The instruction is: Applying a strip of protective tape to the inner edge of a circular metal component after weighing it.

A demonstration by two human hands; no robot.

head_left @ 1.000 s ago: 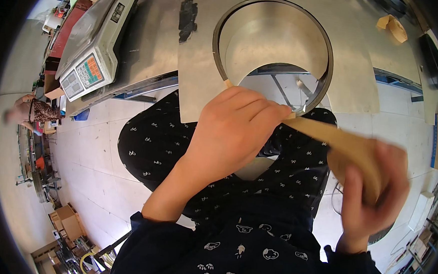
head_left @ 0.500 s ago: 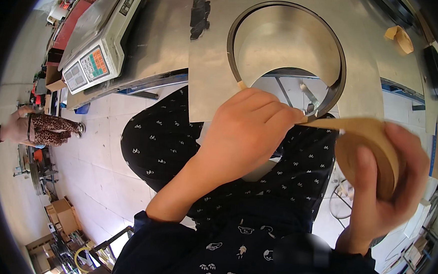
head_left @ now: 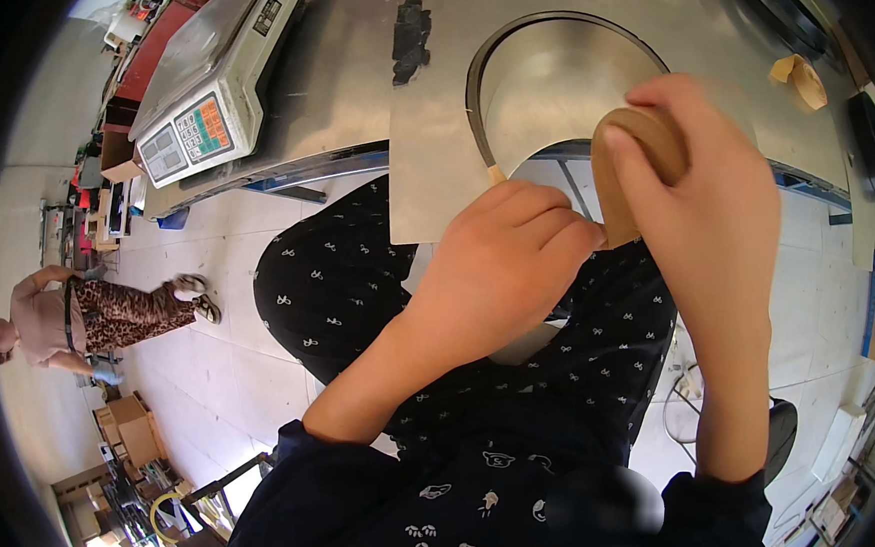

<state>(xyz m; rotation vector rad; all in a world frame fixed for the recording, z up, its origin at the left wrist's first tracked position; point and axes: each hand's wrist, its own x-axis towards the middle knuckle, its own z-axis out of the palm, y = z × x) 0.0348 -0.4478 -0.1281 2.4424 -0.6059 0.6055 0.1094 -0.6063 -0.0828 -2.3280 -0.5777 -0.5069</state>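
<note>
A dark-rimmed ring (head_left: 478,126) rests on a metal sheet (head_left: 417,197), its near side reaching past the table's front edge. My left hand (head_left: 503,268) is closed at the ring's near side, the fingers pinching its rim, which they mostly hide. A short tan piece of tape (head_left: 497,175) shows on the rim just beyond those knuckles. My right hand (head_left: 709,180) grips a roll of brown tape (head_left: 618,189), tilted on edge over the ring's right side. The strip from the roll runs down to my left fingertips.
On the table's left stands a digital scale (head_left: 207,109) with a keypad. A crumpled tan tape piece (head_left: 798,81) and a black ring (head_left: 871,150) lie to the right. A person (head_left: 84,317) walks at the far left, past cardboard boxes (head_left: 128,425).
My right hand has brought the tape roll up and left, from beside the ring to over it, shortening the strip. My left hand stays at the rim. The other person has stepped nearer.
</note>
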